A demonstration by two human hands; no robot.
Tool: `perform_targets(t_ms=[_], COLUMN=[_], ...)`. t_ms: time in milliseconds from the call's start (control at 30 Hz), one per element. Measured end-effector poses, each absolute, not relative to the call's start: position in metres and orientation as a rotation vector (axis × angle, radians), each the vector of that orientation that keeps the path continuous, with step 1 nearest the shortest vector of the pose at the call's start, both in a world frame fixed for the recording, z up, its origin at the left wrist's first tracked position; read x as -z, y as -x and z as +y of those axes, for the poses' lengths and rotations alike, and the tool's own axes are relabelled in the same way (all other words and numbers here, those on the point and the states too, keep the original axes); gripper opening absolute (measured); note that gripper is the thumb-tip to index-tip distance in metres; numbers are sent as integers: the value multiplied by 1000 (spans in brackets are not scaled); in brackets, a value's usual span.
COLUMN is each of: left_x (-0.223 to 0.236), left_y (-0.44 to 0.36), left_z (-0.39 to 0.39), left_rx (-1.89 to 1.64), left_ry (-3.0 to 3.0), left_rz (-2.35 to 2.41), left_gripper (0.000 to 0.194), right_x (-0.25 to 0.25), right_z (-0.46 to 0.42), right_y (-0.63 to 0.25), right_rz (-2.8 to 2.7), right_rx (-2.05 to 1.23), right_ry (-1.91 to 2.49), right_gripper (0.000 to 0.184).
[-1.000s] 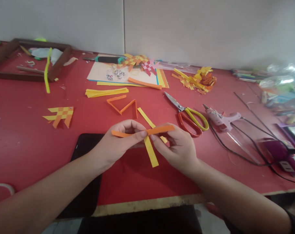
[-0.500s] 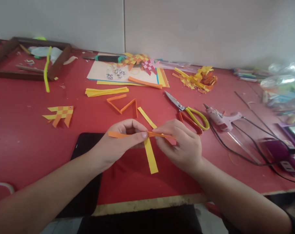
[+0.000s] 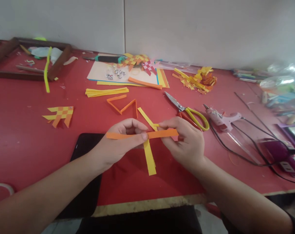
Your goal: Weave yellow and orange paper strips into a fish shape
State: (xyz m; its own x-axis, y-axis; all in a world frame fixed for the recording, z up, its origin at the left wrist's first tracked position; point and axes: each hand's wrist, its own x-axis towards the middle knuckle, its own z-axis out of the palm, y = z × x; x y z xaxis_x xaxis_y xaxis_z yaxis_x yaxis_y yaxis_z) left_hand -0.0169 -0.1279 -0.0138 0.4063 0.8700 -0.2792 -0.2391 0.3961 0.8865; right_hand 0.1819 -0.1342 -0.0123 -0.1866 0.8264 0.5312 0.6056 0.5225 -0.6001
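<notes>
My left hand (image 3: 124, 136) is closed, its thumb pressing an orange paper strip (image 3: 163, 133) where it crosses a yellow paper strip (image 3: 150, 159) that hangs down toward me. My right hand (image 3: 186, 139) is closed too, its thumb and index finger at a short yellow strip end (image 3: 156, 125) just behind the orange strip. Another length of yellow paper (image 3: 146, 116) slants up and left beyond my fingers; I cannot tell whether it joins the held strips. Folded orange strips (image 3: 121, 105) lie on the table ahead.
Scissors (image 3: 186, 109) and a glue gun (image 3: 222, 118) with cables lie to the right. A woven paper fish (image 3: 62, 113) and a black phone-like slab (image 3: 86, 182) are on the left. Farther back are yellow strips (image 3: 107, 91), paper sheets (image 3: 96, 73), scraps (image 3: 201, 79) and a wooden frame (image 3: 61, 61).
The orange strip's right part has turned flat toward me and come out of my right fingers' pinch. My right hand has shifted slightly right, now at a yellow end. The hanging yellow strip has swung slightly left.
</notes>
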Motion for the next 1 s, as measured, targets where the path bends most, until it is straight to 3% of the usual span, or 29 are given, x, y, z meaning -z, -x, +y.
perform_targets(t_ms=[100, 200, 300, 433, 633, 767, 833, 1000], left_x=[13, 10, 7, 8, 9, 8, 7, 9], left_y=[18, 17, 18, 20, 26, 27, 26, 21], left_z=[-130, -132, -133, -134, -138, -139, -139, -138], left_rx=[-827, -797, -816, -954, -1123, -1147, -1134, -1038], left_ry=[-1086, -1341, -1500, -1671, -1860, -1858, -1859, -1688], left_rz=[952, 1047, 1071, 977, 775, 784, 832, 1075], left_gripper=[13, 14, 11, 4, 18, 19, 17, 12], right_x=[12, 12, 11, 11, 21, 23, 16, -1], right_z=[-131, -129, -130, -130, -114, -111, -117, -134], right_y=[-180, -177, -175, -179, -196, -198, -195, -187], right_rz=[-1627, -1353, -1252, -1382, -1953, -2046, -1967, -1930], right_rx=[-768, -1204, -1343, -1165, -235, 126, 58, -620], right_ry=[1269, 1263, 1248, 1327, 1542, 1499, 1357, 953], right_gripper=[4, 16, 24, 19, 17, 18, 20, 27])
